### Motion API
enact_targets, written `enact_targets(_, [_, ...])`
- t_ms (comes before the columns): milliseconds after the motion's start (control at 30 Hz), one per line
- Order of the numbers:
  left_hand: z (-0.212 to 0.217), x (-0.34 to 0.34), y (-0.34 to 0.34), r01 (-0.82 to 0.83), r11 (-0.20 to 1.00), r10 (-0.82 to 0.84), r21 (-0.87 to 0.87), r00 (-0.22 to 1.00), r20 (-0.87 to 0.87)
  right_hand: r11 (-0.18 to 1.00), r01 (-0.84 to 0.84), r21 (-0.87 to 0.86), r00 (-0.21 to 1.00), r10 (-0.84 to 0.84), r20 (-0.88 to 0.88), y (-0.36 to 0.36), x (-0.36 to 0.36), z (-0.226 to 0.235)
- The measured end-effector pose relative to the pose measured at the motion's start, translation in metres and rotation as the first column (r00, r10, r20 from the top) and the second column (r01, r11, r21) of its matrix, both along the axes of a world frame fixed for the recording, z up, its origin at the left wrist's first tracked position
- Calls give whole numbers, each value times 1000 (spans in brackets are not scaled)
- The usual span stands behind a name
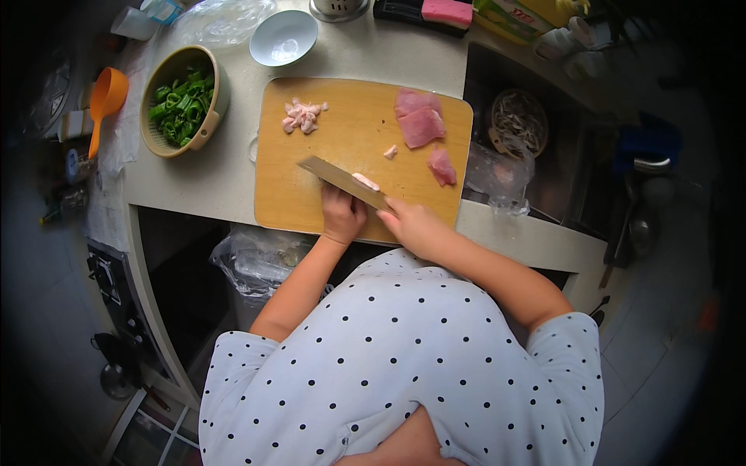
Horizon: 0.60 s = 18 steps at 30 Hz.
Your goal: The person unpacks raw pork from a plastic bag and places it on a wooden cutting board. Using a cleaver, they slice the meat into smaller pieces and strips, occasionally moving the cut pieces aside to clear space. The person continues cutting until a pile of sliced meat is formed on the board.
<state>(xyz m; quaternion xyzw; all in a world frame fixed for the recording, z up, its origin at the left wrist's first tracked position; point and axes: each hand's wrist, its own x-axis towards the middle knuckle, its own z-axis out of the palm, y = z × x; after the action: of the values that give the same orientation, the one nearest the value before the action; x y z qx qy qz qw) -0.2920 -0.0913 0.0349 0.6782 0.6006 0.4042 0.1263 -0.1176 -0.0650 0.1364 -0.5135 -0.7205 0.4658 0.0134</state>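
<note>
A wooden cutting board [350, 132] lies on the pale counter. My right hand [416, 225] grips the handle of a wide cleaver [338, 177], whose blade slants up to the left over the board. My left hand [340, 211] rests fingers-down on the board beneath the blade, pressed on a small piece of raw pink meat [365, 182]. Larger slabs of raw meat [420, 120] lie at the board's upper right, another chunk [441, 167] below them. A pile of small cut pieces [301, 116] sits at the upper left, and one scrap [391, 151] lies mid-board.
A beige colander bowl of chopped green peppers [183, 105] stands left of the board, an orange scoop [105, 97] beyond it. A white bowl [284, 37] sits behind the board. To the right is a sink [528, 155] with a strainer basket and a crumpled plastic bag [497, 179].
</note>
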Motion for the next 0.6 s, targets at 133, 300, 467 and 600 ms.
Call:
enact_targets(133, [10,-1,1,-1,1000,1,20,1000,-25,999,12,46,1000,-13,26,-16,18,7])
enact_targets(300, [2,1,-2,24,999,-23,23,999,-28,999,-48,-10,999,49,19,10,-23,4])
enact_targets(467, [2,0,1,-16,999,17,44,999,-30,975,-5,222,997,21,-72,-23,33,0])
enact_targets(600, [-7,-2,2,-9,997,10,81,1000,-15,997,-66,33,992,62,108,-2,-2,5])
